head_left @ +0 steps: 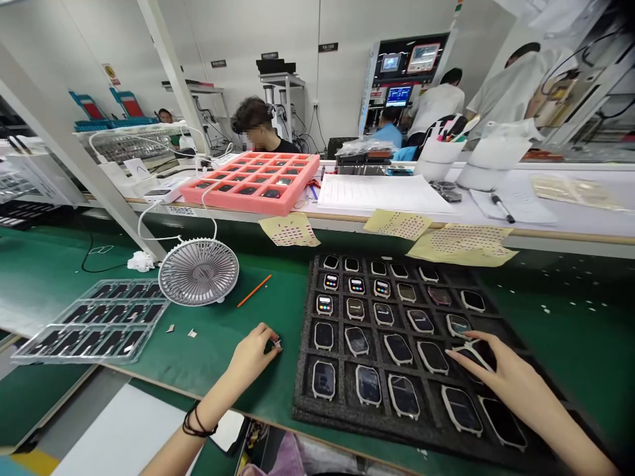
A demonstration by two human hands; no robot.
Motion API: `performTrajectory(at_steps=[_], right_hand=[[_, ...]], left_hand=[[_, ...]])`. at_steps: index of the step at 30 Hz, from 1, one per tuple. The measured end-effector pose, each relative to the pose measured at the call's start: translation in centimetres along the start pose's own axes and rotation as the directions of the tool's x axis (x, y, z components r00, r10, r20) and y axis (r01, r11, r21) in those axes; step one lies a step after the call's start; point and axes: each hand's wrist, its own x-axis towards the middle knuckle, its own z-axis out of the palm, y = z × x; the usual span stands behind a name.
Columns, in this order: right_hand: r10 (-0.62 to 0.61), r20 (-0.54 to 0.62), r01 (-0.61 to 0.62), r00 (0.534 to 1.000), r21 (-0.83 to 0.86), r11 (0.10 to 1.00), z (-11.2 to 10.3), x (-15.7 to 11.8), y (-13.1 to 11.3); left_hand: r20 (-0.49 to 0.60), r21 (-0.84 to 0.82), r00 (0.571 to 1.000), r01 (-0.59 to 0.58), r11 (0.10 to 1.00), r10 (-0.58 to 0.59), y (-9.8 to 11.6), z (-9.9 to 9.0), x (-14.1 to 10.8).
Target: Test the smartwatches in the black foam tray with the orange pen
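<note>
My left hand (252,358) rests on the green bench mat (218,390), its fingertips pinching a small pale scrap (276,344) of film or paper. To its right lies a black foam tray (307,396) holding several smartwatch bodies in rows, such as the watch body (403,396). My right hand (506,377) is over the tray's right side, its fingers closed around a watch body (482,354), which they partly hide. Some watches in the far rows have lit, colourful screens.
A clear plastic tray (94,322) of dark pieces and a white desk fan (198,272) stand left, with an orange pencil (254,291) nearby. Beyond the mat, a pink foam tray (251,182) sits on a white shelf (546,215). Several people work behind.
</note>
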Motion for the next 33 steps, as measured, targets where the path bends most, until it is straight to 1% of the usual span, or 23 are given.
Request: performTrajectory(at_steps=[2, 3, 5, 7, 9, 11, 13, 14, 18, 20, 24, 27, 30, 32, 33], right_hand=[[-0.064, 0.029, 0.063, 0.998, 0.021, 0.998, 0.1, -0.4, -0.4], [-0.095, 0.017, 0.095, 0.995, 0.017, 0.995, 0.3, -0.6, -0.6], [-0.155, -0.042, 0.154, 0.987, -0.035, 0.987, 0.6, -1.2, -1.2], [-0.214, -0.072, 0.208, 0.974, -0.085, 0.974, 0.8, -1.6, -1.9], [-0.281, -0.066, 0.274, 0.958, -0.096, 0.957, 0.7, -1.8, -2.6], [-0.315, -0.050, 0.311, 0.948, -0.073, 0.948, 0.3, -1.8, -3.2], [-0.314, -0.014, 0.314, 0.949, -0.028, 0.949, -0.4, -1.6, -3.6], [-0.296, 0.005, 0.296, 0.955, -0.006, 0.955, -0.8, -1.6, -3.7], [-0.134, 0.091, 0.125, 0.987, 0.094, 0.988, -2.1, -1.5, -4.1], [-0.097, 0.120, 0.079, 0.988, 0.146, 0.986, -2.4, -1.3, -4.1], [-0.132, 0.073, 0.119, 0.989, 0.159, 0.980, -1.9, -1.2, -3.6], [-0.185, 0.022, 0.182, 0.983, 0.093, 0.979, -1.2, -1.4, -3.4], [-0.267, -0.027, 0.268, 0.963, 0.006, 0.963, -0.4, -2.0, -3.6], [-0.270, -0.049, 0.270, 0.962, 0.002, 0.963, -0.1, -2.4, -3.9], [-0.244, -0.049, 0.245, 0.969, 0.032, 0.969, 0.0, -2.5, -4.0]], left_hand=[[0.014, 0.002, 1.000, 0.025, 1.000, -0.025, 0.1, 0.0, 0.2], [0.017, 0.003, 0.999, 0.030, 1.000, -0.030, 0.2, 0.0, 0.2], [0.021, 0.007, 0.999, 0.033, 0.999, -0.033, 0.3, 0.0, 0.4], [0.028, 0.013, 0.999, 0.028, 1.000, -0.028, 0.3, -0.1, 0.5], [0.039, 0.015, 0.999, 0.014, 1.000, -0.015, 0.2, -0.1, 0.8], [0.056, 0.013, 0.998, 0.003, 1.000, -0.004, 0.0, -0.2, 1.1], [0.071, 0.006, 0.998, -0.001, 1.000, 0.001, -0.2, -0.2, 1.4], [0.075, 0.002, 0.997, 0.000, 1.000, 0.000, -0.3, -0.3, 1.6], [0.079, -0.021, 0.997, 0.016, 1.000, -0.014, -0.3, -0.5, 1.8], [0.090, -0.033, 0.996, 0.026, 0.999, -0.023, -0.1, -0.7, 1.8], [0.112, -0.022, 0.993, 0.050, 0.999, -0.047, 0.1, -0.9, 1.8], [0.111, -0.033, 0.993, 0.042, 0.999, -0.038, 0.0, -0.8, 1.8], [0.092, -0.074, 0.995, 0.030, 0.997, -0.023, -0.2, -0.6, 1.8], [0.074, -0.095, 0.997, 0.026, 0.995, -0.019, -0.4, -0.4, 1.8], [0.067, -0.100, 0.998, 0.026, 0.995, -0.019, -0.5, -0.4, 1.8]])
